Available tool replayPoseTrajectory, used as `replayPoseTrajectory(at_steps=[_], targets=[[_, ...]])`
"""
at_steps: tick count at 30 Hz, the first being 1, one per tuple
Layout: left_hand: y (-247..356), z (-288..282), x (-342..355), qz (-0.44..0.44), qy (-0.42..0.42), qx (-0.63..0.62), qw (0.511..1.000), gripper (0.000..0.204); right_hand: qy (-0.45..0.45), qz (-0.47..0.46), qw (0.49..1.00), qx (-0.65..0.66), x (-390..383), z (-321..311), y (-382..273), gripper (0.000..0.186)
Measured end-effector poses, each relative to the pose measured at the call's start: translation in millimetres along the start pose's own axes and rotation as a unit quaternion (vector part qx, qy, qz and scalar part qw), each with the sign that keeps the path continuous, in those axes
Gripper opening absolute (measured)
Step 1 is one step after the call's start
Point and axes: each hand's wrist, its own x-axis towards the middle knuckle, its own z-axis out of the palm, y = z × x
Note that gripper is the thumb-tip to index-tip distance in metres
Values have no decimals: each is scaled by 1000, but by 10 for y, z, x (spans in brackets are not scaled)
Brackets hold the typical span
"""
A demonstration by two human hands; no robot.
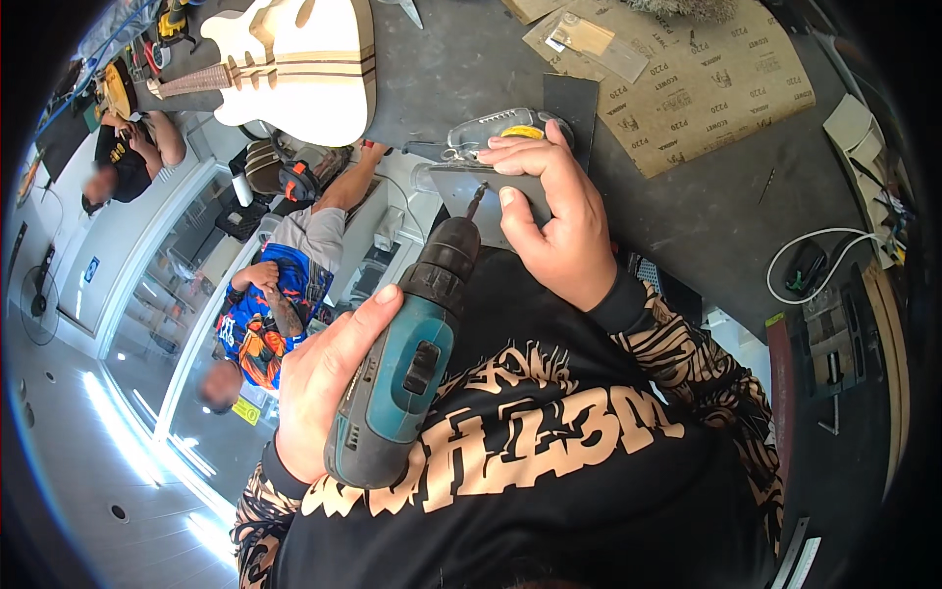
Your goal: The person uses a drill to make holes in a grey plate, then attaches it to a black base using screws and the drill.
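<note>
My left hand grips a teal and black cordless drill, its index finger stretched along the body. A thin bit in the black chuck points up at a flat grey metal plate; whether the tip touches it I cannot tell. Around the plate's right side, my right hand holds it, thumb against the near face and fingers over the top edge. Just beyond the plate lie a clear plastic package and a yellow round thing, partly hidden by my fingers.
An unfinished guitar body with a neck lies on the dark bench. Brown sandpaper covers its far right. Along the right edge are a white cable and wooden strips. At left, two people are nearby.
</note>
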Motion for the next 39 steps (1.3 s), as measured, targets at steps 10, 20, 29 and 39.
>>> replayPoseTrajectory(at_steps=[10,20,29,39], targets=[[15,-16,-56,-58,-9,-39,998,79,1,15,1000,9,-21,-10,-5,40],[36,26,-116,-124,7,-71,990,81,-13,10,999,33,-8,-12,59,37],[-2,113,-138,-128,31,-98,986,79,-7,18,997,74,23,-10,84,35],[15,84,-99,-130,21,-65,989,79,-13,4,997,75,43,-39,101,34]])
